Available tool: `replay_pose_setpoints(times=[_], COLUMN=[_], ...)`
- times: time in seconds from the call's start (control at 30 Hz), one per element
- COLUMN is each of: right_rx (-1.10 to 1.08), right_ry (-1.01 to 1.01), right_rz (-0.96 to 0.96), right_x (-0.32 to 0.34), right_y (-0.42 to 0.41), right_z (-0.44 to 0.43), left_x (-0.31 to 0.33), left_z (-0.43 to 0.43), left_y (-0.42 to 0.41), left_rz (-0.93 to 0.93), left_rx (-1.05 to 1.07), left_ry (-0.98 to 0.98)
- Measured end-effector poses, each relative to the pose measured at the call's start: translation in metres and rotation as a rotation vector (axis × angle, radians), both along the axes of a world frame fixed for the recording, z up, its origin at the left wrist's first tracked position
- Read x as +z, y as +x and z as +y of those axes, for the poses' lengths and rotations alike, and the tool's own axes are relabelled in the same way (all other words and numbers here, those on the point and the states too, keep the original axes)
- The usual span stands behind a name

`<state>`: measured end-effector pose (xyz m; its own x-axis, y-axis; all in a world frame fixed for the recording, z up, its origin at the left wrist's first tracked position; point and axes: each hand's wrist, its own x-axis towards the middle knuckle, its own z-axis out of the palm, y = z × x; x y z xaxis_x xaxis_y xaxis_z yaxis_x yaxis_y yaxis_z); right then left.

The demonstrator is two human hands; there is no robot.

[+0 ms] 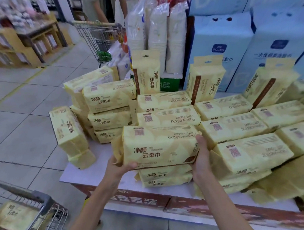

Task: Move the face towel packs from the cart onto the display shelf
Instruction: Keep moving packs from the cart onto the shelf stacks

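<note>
At 7 o'clock, nearest the viewer, a wire cart (41, 199) is seen with one yellow pack (15, 213) lying in it, printed "净颜 云柔巾". Both bare forearms are stretched forward from 6 o'clock to the centre, where a held face towel pack (156, 147) is clasped by its two short ends. The left grip (122, 168) is set at the pack's 8 o'clock corner, fingers curled under the front bottom edge beside the crumpled end flap. The right grip (201, 158) is pressed against the 3 o'clock end, palm inward, the thumb laid up over the top edge. The pack is held level above the front stack (165, 178) on the display shelf (99, 152); whether it rests on that stack cannot be told. On its front face "净颜 云柔巾" is read; on its top, upside down to the viewer, "Face-washing Soft Towel" and a QR code. More identical packs are laid flat in rows from 9 to 3 o'clock, and a tilted pack (68, 131) leans off the shelf edge at 9 o'clock. Further back, upright packs (146, 73) are stood on end. Behind them, at 12 to 2 o'clock, tall blue boxes (220, 53) are stacked, marked "一次性" and "脸巾", with sleeves of paper cups (158, 31) at 12 o'clock. At 11 o'clock a second cart (99, 35) is seen, with a person behind it.
</note>
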<state>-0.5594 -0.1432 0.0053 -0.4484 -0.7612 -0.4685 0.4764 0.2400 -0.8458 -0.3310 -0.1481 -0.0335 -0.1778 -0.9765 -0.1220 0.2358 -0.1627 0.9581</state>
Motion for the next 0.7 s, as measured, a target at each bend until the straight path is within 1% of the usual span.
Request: replay_pose_setpoints(times=[0.1, 0.17, 0.27, 0.47, 0.6, 0.7], right_rx=[-0.098, -0.083, -0.041, -0.046, -0.097, -0.108], right_ry=[-0.024, -0.048, -0.006, 0.023, 0.014, 0.032], right_rz=[0.055, 0.101, 0.138, 0.206, 0.157, 0.167], right_x=[-0.004, -0.006, -0.015, -0.022, -0.016, -0.016], right_y=[0.001, 0.001, 0.001, 0.012, 0.015, 0.017], right_z=[-0.007, -0.009, -0.006, 0.005, 0.007, 0.008], left_x=[-0.010, -0.017, -0.024, -0.030, -0.032, -0.033], left_z=[-0.002, -0.004, -0.008, -0.019, -0.024, -0.023], left_y=[0.001, -0.003, -0.010, -0.016, -0.019, -0.022], left_rz=[-0.163, -0.253, -0.320, -0.360, -0.364, -0.370], left_rx=[-0.050, -0.052, -0.048, -0.047, -0.072, -0.066], left_ry=[-0.001, 0.002, 0.012, 0.003, 0.002, 0.022])
